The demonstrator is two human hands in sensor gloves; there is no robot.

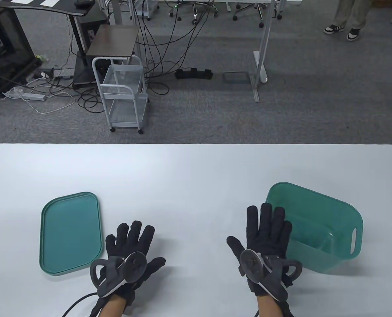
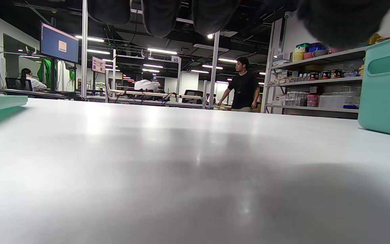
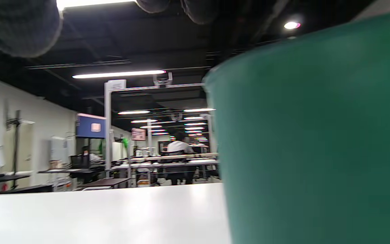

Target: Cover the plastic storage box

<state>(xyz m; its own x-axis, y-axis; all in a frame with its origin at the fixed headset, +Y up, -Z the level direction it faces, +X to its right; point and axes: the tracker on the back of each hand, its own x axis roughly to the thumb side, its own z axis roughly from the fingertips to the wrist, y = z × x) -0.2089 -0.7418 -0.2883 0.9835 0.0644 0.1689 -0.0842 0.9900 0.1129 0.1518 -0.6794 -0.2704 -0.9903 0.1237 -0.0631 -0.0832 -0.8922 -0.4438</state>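
The worktop [image 1: 189,171] under both hands looks smooth, white and faintly glossy. The lid [image 1: 71,233] beside the left hand [image 1: 126,251] and the box [image 1: 318,228] beside the right hand [image 1: 265,237] look like smooth green plastic; the gloves are matt black cloth.

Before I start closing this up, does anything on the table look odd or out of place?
Nothing stands out. The box stands upright and open on the right; its lid lies flat on the left, apart from it. Both hands are spread, holding nothing. No spills or damage show.
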